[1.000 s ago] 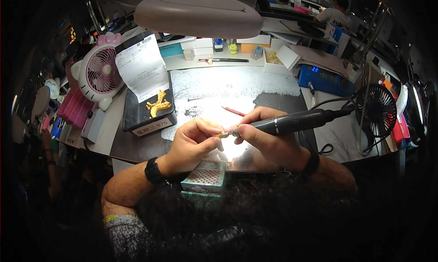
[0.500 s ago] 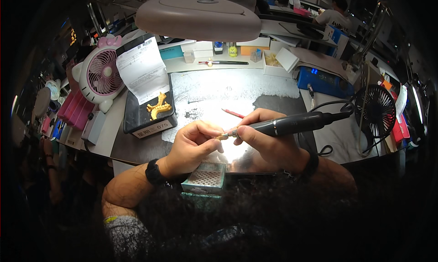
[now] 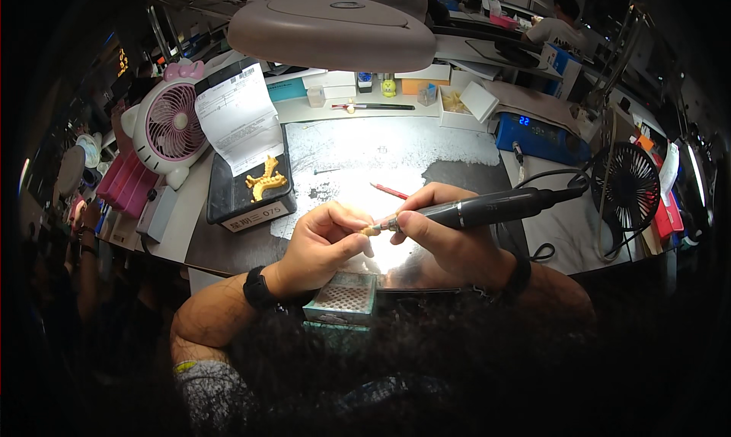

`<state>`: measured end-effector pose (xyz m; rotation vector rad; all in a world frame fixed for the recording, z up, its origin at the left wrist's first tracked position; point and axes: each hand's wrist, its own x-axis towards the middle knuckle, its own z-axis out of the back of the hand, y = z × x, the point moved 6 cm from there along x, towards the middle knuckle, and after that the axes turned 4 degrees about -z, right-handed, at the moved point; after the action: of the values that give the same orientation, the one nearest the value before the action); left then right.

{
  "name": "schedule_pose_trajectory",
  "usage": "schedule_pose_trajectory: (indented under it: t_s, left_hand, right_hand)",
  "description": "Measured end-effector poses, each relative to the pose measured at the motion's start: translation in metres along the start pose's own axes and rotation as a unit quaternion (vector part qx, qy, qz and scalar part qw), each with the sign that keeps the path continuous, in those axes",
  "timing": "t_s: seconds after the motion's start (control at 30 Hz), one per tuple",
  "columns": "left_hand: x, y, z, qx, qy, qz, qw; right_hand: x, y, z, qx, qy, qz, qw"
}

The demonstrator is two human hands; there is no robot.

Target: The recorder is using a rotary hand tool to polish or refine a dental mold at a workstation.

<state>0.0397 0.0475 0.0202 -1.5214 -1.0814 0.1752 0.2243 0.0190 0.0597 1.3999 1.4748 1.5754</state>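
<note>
Between the thumb and fingers of my left hand [image 3: 321,245] is a small yellowish piece [image 3: 370,230], mostly covered by the fingertips. My right hand [image 3: 449,243] is closed round a black rotary handpiece [image 3: 495,208], its metal tip meeting or nearly meeting the piece. Both hands are close together under bright light, above the work mat [image 3: 365,151]. A red pencil [image 3: 388,190] lies just beyond the right fingers. To the left, a yellow dental model [image 3: 266,181] rests in a black tray [image 3: 217,186] with a paper slip [image 3: 237,121].
A lamp [image 3: 331,30] hangs over the bench. At left stands a pink-and-white fan [image 3: 173,121]; at right, a blue control box [image 3: 542,136] and a black fan [image 3: 628,184]. The handpiece cord [image 3: 544,172] loops rightward. Below my hands sits a perforated-top box [image 3: 343,296].
Both hands keep nearly the same place and grip. The handpiece tip and the small piece have shifted very slightly. At the far left, another person's arm has moved.
</note>
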Motion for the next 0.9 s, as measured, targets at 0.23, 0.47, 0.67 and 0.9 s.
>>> schedule_pose_trajectory:
  t_s: [0.23,0.47,0.67,0.9]
  left_hand:
    - [-0.0010,0.0014,0.0017,-0.013,-0.004,-0.002,1.000]
    - [-0.0008,0.0018,0.0027,-0.003,-0.005,-0.002,1.000]
    - [-0.0005,0.0009,0.0012,-0.009,-0.007,-0.005,1.000]
    - [-0.0008,0.0002,0.0014,-0.006,-0.012,-0.001,1.000]
  right_hand:
    - [0.0003,-0.0012,-0.0005,-0.001,-0.001,-0.008,1.000]
    - [0.0008,-0.0011,-0.0008,-0.014,0.001,0.003,1.000]
    - [0.0008,-0.0013,-0.0003,-0.013,0.004,0.005,1.000]
    - [0.0014,-0.0023,-0.0005,-0.022,0.005,0.011,1.000]
